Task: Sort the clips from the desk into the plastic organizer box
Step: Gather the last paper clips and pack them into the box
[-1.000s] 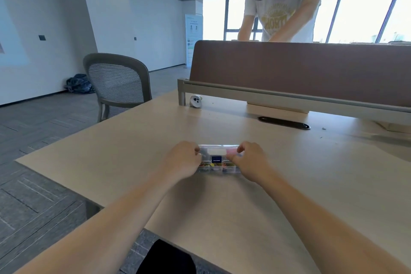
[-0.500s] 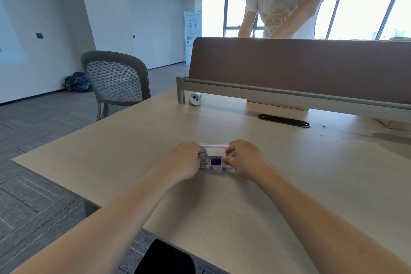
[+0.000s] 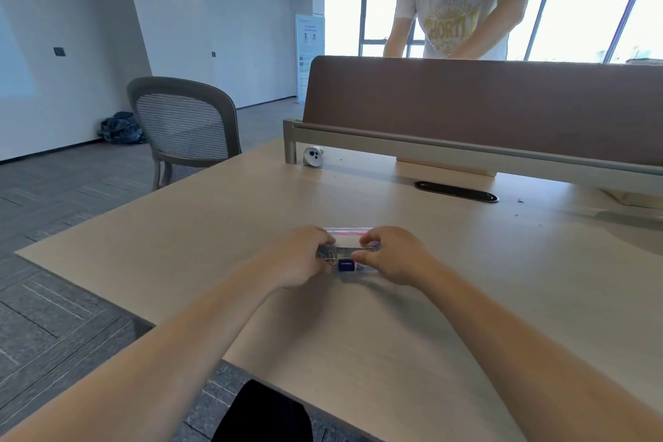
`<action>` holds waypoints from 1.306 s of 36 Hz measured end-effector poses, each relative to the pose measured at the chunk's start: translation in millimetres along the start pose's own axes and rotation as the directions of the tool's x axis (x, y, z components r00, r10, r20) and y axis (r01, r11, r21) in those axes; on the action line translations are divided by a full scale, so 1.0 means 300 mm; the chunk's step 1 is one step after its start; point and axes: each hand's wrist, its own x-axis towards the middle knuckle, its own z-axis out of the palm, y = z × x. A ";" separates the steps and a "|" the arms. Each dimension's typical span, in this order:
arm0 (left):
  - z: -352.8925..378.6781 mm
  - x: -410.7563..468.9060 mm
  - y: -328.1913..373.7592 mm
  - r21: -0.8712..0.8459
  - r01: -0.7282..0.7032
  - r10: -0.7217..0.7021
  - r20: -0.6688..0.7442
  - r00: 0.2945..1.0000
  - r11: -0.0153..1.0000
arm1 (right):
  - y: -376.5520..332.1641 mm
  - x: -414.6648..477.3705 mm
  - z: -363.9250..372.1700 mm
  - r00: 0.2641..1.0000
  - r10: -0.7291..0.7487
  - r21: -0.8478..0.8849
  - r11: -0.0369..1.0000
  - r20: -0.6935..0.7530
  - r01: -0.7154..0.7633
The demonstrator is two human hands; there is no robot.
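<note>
A small clear plastic organizer box [image 3: 349, 248] lies on the light wood desk [image 3: 466, 262] in front of me. Its lid looks partly raised at the back edge. Inside I see metal paper clips [image 3: 328, 257] at the left end and a blue clip [image 3: 346, 265] near the middle. My left hand [image 3: 301, 258] grips the box's left end with curled fingers. My right hand [image 3: 391, 257] grips the right end, thumb and fingers pinching the lid. Both hands hide the ends of the box.
A brown divider panel [image 3: 484, 108] runs along the desk's far edge, with a small white camera [image 3: 313, 156] and a black cable slot [image 3: 455, 191] before it. A person stands behind the panel. A grey mesh chair [image 3: 183, 129] stands at the left.
Both hands stayed on the box and closed in slightly. The lid has tilted up and the clips inside show more plainly at the left end.
</note>
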 end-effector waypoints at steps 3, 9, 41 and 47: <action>0.004 0.000 -0.003 -0.007 -0.023 0.023 -0.035 0.999 1.000 | 0.002 -0.005 0.000 1.000 -0.010 -0.021 1.000 0.003 0.010; -0.007 -0.005 -0.011 0.007 -0.022 0.022 -0.058 0.998 1.000 | 0.004 -0.007 -0.006 0.999 -0.037 -0.107 0.994 -0.033 0.033; 0.007 -0.021 0.047 0.062 -0.038 0.043 -0.083 0.996 0.997 | -0.002 0.017 0.053 0.972 -0.228 -0.337 0.921 -0.056 0.197; -0.003 -0.017 0.054 0.043 -0.021 0.024 -0.068 0.997 0.999 | 0.001 0.020 0.070 0.958 -0.277 -0.420 0.880 -0.074 0.222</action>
